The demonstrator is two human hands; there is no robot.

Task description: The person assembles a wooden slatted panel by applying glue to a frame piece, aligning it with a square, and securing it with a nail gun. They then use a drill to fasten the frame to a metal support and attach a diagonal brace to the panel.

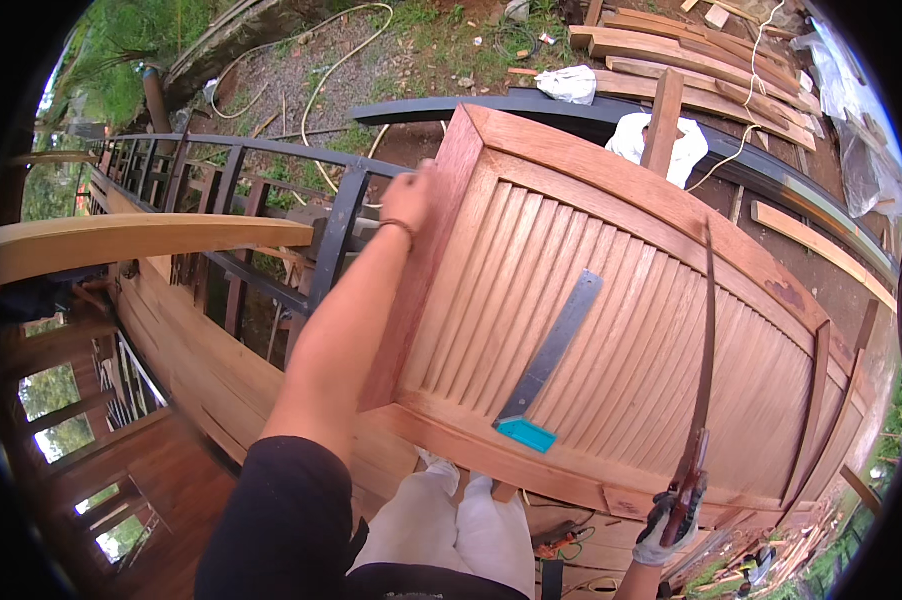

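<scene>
The person stands over a large wooden louvred door panel (611, 330) that lies tilted in front of them, its slats running from near to far. The left hand (409, 198) is on the far left corner of the frame, with the fingers curled over the edge and grasping it, so the panel is steadied from that side. The right hand (671, 520), in a work glove, is low at the near right edge of the panel. Its fingers are clenched around the handle of a handsaw (703, 380), and the long thin blade goes up and away across the slats on the right part of the panel.

A metal try square (549, 358) with a turquoise stock rests flat on the slats, between the two hands and touching neither. This looks like the step of marking or checking before a cut, with the saw ready.

In my judgement the next move calls for a firm hold on the left edge and for careful placing of the blade. On the left, beyond the panel, a dark metal railing (271, 220) runs away, and timber boards (701, 60) lie on the far ground.
</scene>
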